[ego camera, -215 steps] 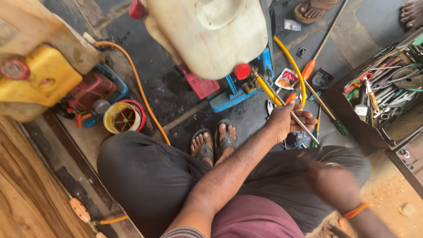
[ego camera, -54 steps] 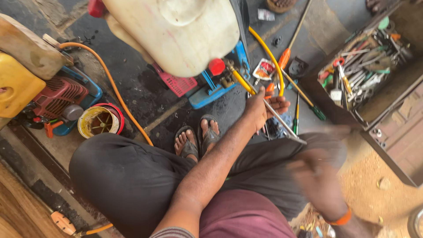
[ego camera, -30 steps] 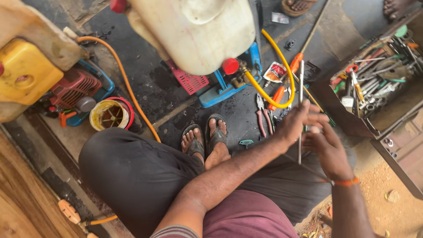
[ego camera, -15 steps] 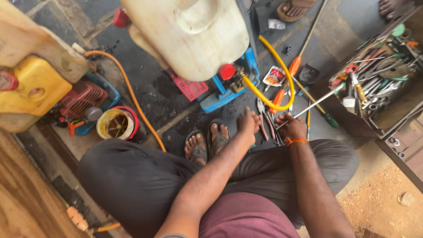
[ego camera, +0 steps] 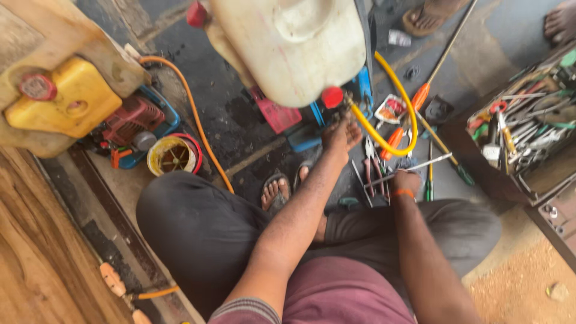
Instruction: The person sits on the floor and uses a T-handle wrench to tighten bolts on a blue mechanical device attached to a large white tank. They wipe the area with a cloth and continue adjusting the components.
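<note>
My left hand sits just right of centre-frame, stretched up to the base of the white tank, fingertips right by the red knob where the yellow hose starts. Fingers look curled round the fitting there, but can't tell if they're actually clamped on it, too blurred. My right hand is lower and to the right, w/ an orange band at the wrist, closed round a thin metal rod. Rod's long axis runs from lower left to upper right of the frame, free end pointing twd the open toolbox at the right edge. So the knob lies up and left of the rod hand, w/ the hose loop in between; left hand is far nearer the fitting. Pliers and a green-handled screwdriver lie on the floor just beside my right hand. Orange-handled screwdriver is further up.
</note>
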